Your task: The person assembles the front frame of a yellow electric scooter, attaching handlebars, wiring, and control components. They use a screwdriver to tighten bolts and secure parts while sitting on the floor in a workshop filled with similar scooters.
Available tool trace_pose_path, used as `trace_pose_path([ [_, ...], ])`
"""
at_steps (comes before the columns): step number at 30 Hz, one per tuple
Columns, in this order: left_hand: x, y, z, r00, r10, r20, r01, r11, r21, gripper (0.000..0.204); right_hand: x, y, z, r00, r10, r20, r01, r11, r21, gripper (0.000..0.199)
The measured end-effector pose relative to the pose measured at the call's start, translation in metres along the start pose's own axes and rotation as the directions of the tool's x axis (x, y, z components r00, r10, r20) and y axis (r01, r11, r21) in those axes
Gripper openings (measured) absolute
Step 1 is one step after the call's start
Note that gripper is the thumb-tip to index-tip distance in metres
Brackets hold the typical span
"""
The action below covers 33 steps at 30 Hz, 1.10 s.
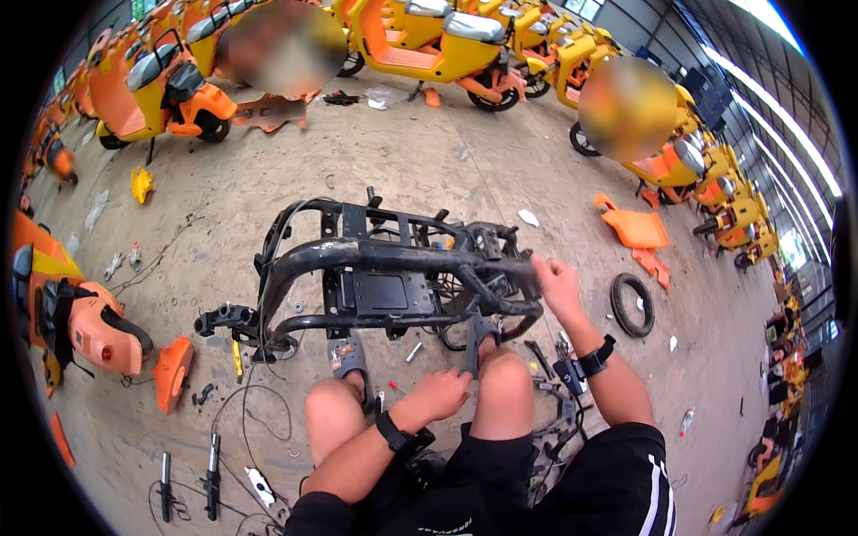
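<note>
Just one black scooter frame (384, 277)

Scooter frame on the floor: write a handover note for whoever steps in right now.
Right hand grips the rear tubes of the stripped black scooter frame, which lies on the concrete. Left hand rests empty between the knees. Done: body panels are off; orange panels and a loose tyre lie to the right. Left: wiring and small parts still sit in the frame. Two black rods lie lower left.
</note>
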State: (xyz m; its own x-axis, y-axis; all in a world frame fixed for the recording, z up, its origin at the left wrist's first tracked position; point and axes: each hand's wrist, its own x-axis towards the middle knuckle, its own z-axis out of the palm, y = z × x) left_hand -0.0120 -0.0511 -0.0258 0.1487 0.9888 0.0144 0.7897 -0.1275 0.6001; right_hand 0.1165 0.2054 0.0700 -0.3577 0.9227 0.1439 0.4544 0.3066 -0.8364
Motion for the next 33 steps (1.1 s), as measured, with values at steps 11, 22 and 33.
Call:
trace_pose_path([
  [11, -0.009, 0.008, -0.025, 0.996, 0.051, -0.077, -0.067, 0.971, -0.232, 0.027, -0.195, 0.063, -0.269, 0.774, 0.073, -0.629, -0.257, 0.944, -0.207, 0.044],
  [22, 0.026, 0.194, -0.055, 0.903, 0.335, 0.269, 0.243, 0.12, -0.963, 0.042, -0.143, -0.106, -0.28, 0.92, -0.373, -0.123, 0.257, 0.809, -0.529, 0.041],
  [33, 0.071, 0.217, -0.019, 0.946, -0.216, -0.243, -0.286, -0.194, -0.938, 0.043, -0.224, -0.026, -0.188, 0.808, -0.583, 0.085, 0.588, 0.808, -0.044, 0.022],
])
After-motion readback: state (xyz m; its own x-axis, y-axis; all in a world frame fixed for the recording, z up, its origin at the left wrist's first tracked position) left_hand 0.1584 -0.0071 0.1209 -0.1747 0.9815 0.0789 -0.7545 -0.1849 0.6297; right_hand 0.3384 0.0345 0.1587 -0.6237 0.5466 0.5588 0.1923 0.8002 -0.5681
